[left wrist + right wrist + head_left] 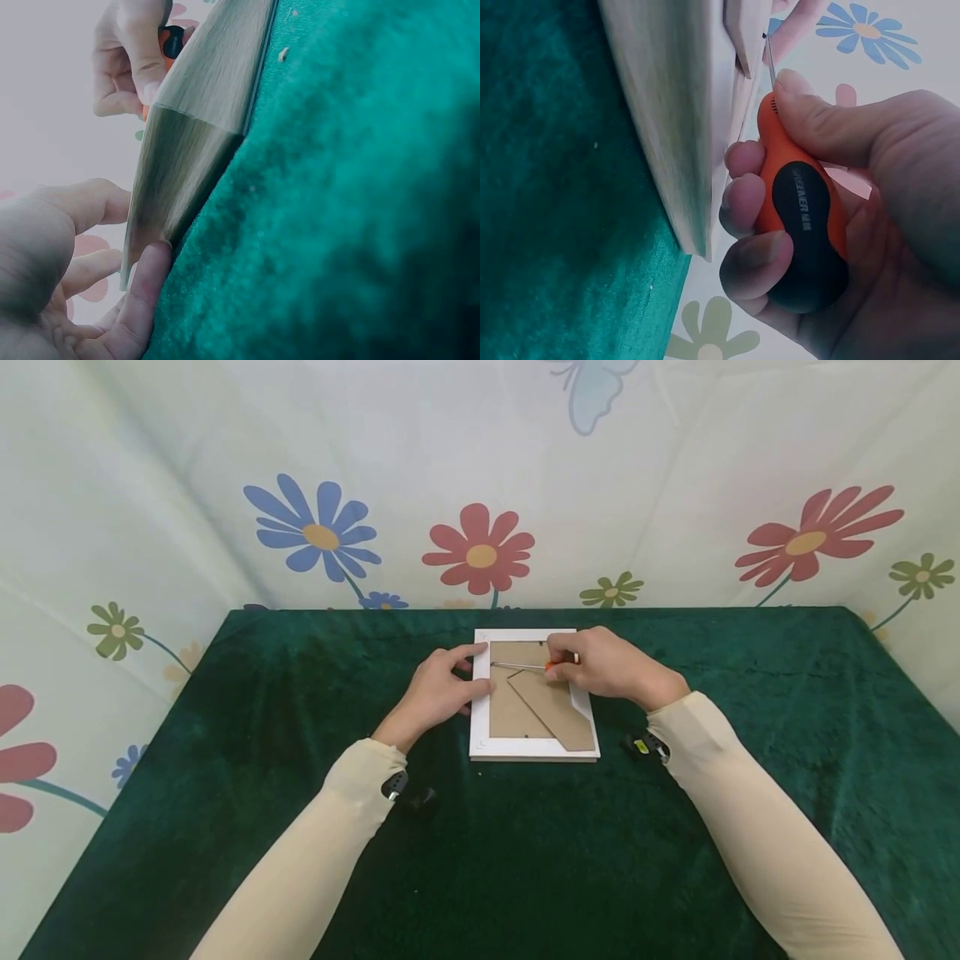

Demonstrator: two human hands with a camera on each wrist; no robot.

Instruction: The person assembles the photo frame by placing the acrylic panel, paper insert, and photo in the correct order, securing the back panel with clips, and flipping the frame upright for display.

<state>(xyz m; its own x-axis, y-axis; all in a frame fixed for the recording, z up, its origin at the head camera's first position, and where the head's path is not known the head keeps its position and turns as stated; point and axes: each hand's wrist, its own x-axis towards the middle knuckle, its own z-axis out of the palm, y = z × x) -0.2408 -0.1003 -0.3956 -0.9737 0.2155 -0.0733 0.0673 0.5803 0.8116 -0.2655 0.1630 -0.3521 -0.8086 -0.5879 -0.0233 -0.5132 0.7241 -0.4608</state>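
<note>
A picture frame lies face down, its white back rim, brown backing board and folded stand leg showing. My left hand holds the frame's left edge, thumb and forefinger on the rim. In the left wrist view, one finger presses against the wooden side. My right hand grips a screwdriver by its orange and black handle. The thin metal shaft points left across the board, its tip at the board's left edge near the rim. Small dark tabs sit along the board's edges.
Dark green plush cloth covers the table. A white curtain printed with flowers hangs directly behind it. Black straps circle both wrists. A tiny light crumb lies on the cloth near the frame.
</note>
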